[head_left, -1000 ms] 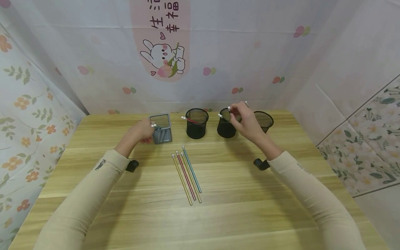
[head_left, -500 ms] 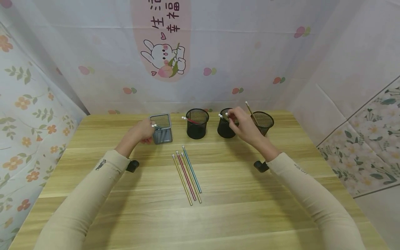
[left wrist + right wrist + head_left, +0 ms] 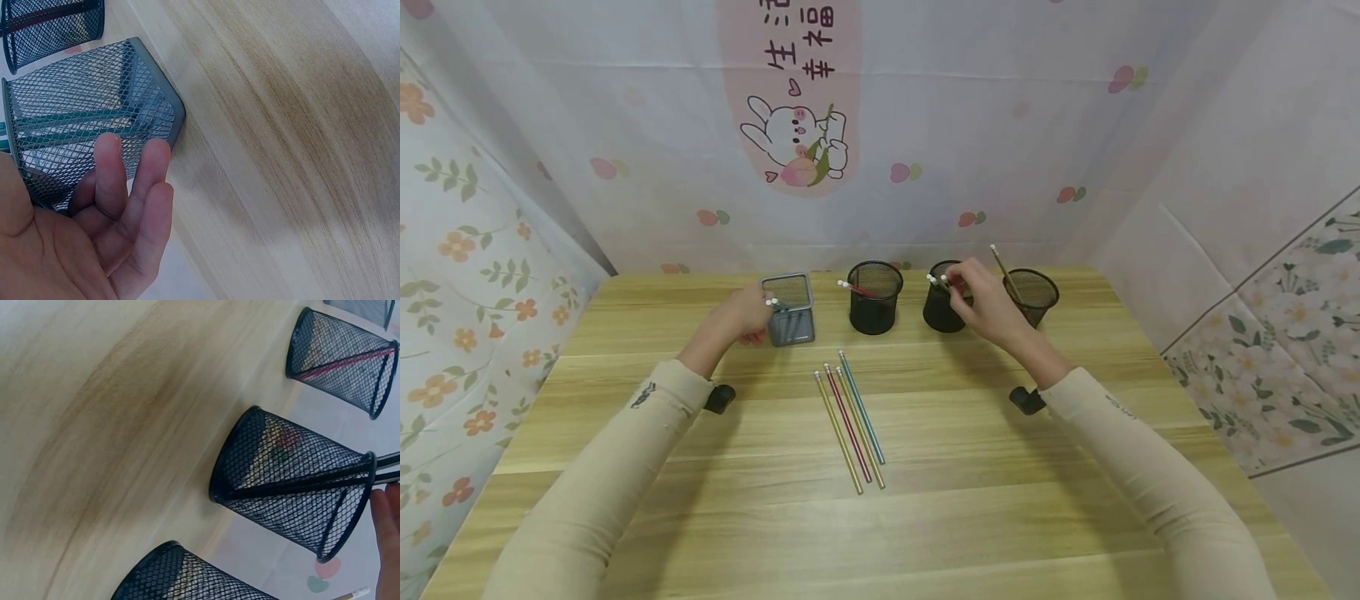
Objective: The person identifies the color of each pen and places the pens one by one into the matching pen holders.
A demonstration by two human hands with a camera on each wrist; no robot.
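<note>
Right of the frame's center, my right hand [image 3: 987,302] is pinching 1 pencil [image 3: 943,278] in a black cup [image 3: 943,317]; left of center, my left hand [image 3: 741,315], fingers relaxed, is resting beside the gray holder [image 3: 792,327].

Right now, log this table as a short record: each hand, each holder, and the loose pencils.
Left hand: beside the gray mesh holder, contact unclear
Right hand: pinching a white-tipped pencil at the middle black cup
Gray mesh holder contents: green pencils
Left black cup: red pencil inside
Right black cup: leaning gold pencil
Loose on table: two gold pencils, one red, one blue
</note>
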